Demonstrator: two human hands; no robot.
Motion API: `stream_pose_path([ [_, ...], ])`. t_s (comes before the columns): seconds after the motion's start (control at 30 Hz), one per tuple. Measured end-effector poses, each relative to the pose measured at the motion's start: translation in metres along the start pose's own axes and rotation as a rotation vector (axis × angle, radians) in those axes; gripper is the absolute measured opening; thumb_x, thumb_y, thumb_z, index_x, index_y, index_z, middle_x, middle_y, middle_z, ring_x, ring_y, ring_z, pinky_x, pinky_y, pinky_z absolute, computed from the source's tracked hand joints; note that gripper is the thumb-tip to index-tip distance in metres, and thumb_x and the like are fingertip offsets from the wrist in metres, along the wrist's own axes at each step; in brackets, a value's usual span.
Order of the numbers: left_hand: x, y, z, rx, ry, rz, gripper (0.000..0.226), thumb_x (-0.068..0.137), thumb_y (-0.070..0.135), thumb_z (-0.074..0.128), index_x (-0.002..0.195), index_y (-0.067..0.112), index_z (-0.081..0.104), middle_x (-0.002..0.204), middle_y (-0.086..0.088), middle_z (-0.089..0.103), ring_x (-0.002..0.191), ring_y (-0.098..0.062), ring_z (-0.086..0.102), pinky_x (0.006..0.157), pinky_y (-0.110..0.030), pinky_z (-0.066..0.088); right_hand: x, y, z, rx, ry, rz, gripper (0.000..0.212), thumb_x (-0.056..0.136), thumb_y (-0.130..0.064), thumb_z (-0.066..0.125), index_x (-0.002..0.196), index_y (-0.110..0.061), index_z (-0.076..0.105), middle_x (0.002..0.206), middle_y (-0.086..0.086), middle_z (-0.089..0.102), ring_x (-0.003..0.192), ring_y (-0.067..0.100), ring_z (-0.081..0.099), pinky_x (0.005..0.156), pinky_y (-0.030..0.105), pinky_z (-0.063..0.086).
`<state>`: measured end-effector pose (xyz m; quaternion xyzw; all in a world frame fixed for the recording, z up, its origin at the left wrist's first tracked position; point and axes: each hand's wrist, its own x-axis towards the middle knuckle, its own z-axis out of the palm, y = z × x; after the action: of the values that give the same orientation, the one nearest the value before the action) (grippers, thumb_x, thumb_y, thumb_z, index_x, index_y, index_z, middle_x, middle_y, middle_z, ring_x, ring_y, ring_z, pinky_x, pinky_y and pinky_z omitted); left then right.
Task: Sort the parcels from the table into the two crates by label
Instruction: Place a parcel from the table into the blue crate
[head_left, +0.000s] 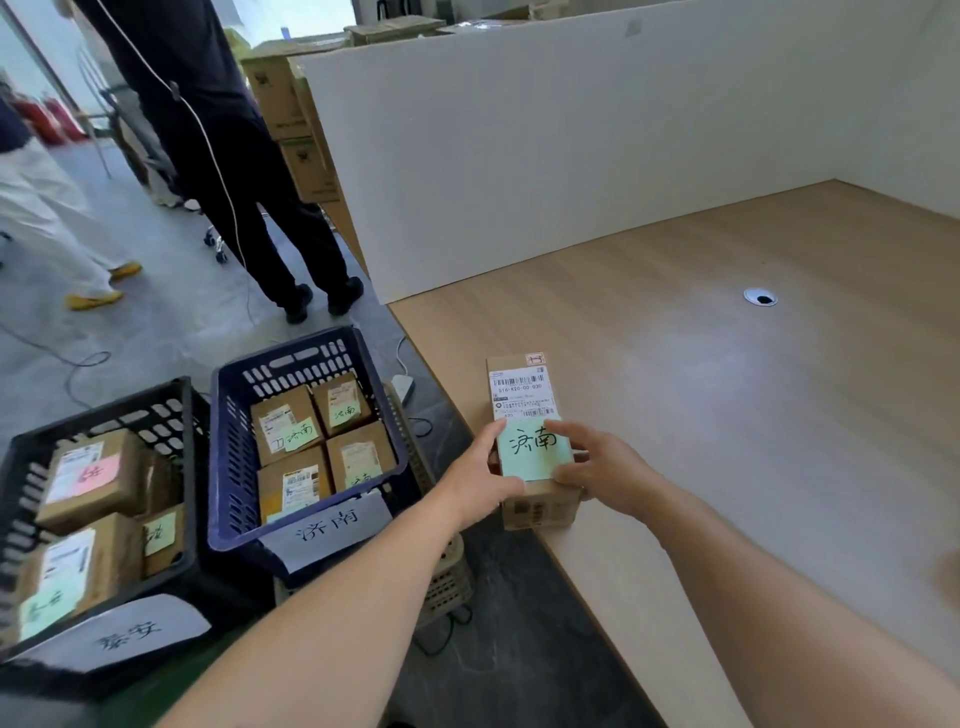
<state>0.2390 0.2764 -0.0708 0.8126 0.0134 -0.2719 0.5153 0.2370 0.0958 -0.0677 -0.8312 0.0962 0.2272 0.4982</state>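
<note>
Cardboard parcel (522, 395): long box at the near left edge of the desk (727, 415), its near left corner just past that edge; resting or raised, cannot tell.
Parcel top: white barcode label on the far half, green note (532, 449) with black handwriting on the near half.
Left grip (480, 478): closed on the parcel's left side, thumb laid along the note's left edge, other fingers hidden beneath the hand.
Right grip (602, 467): closed on the parcel's right side, forefinger over the note's far right corner, thumb nearer on the same edge, remaining fingers out of sight behind the box.
Blue crate (234, 441): left of the desk, on a beige basket (447, 582); four boxes (291, 421) inside, green notes on top; paper sign (327, 525) on the near rim, same characters as the held note.
Black crate (156, 410): further left and nearer, touching the blue one; boxes with pink and green notes; second sign (130, 631) on its near rim.
Hard to make out: black crate blurred and cut off at the left; fine print on the barcode label too small to read.
Far side: white partition (571, 156) along the desk, round cable hole (760, 298) in the top, two people's legs far left on the floor.
</note>
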Motion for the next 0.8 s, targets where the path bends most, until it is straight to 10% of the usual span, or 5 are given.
stream_pose_path([
  [0.27, 0.018, -0.028, -0.084, -0.029, 0.096, 0.08, 0.098, 0.077, 0.016, 0.077, 0.151, 0.033, 0.014, 0.142, 0.007, 0.042, 0.122, -0.008, 0.038, 0.102, -0.032, 0.04, 0.045, -0.056, 0.056, 0.005, -0.038, -0.116, 0.068, 0.089, -0.006, 0.064, 0.142, -0.038, 0.037, 0.123, -0.015, 0.047, 0.083, 0.006, 0.054, 0.051, 0.021, 0.051],
  [0.5, 0.031, -0.069, -0.202, -0.09, 0.195, 0.04, 0.1, 0.077, 0.017, 0.078, 0.151, 0.034, 0.012, 0.143, 0.002, 0.043, 0.118, -0.008, 0.041, 0.1, -0.04, 0.048, 0.11, -0.139, 0.142, -0.105, -0.107, -0.206, 0.071, 0.088, -0.01, 0.066, 0.143, -0.04, 0.033, 0.137, -0.01, 0.048, 0.105, 0.005, 0.054, 0.06, 0.014, 0.05],
  [0.67, 0.038, -0.109, -0.286, -0.101, 0.235, -0.015, 0.094, 0.083, 0.008, 0.071, 0.152, 0.032, 0.011, 0.145, -0.001, 0.042, 0.11, -0.006, 0.041, 0.068, -0.011, 0.045, 0.162, -0.188, 0.217, -0.126, -0.161, -0.21, 0.074, 0.086, -0.009, 0.068, 0.143, -0.04, 0.034, 0.137, -0.007, 0.052, 0.115, 0.011, 0.055, 0.086, 0.033, 0.056],
  [0.8, 0.048, -0.139, -0.342, -0.051, 0.272, -0.065, 0.093, 0.084, 0.013, 0.071, 0.152, 0.032, 0.011, 0.148, 0.0, 0.04, 0.121, -0.011, 0.042, 0.094, -0.027, 0.043, 0.198, -0.218, 0.266, -0.133, -0.188, -0.211, 0.074, 0.087, -0.006, 0.066, 0.144, -0.038, 0.033, 0.137, -0.006, 0.051, 0.108, 0.009, 0.057, 0.085, 0.029, 0.055],
])
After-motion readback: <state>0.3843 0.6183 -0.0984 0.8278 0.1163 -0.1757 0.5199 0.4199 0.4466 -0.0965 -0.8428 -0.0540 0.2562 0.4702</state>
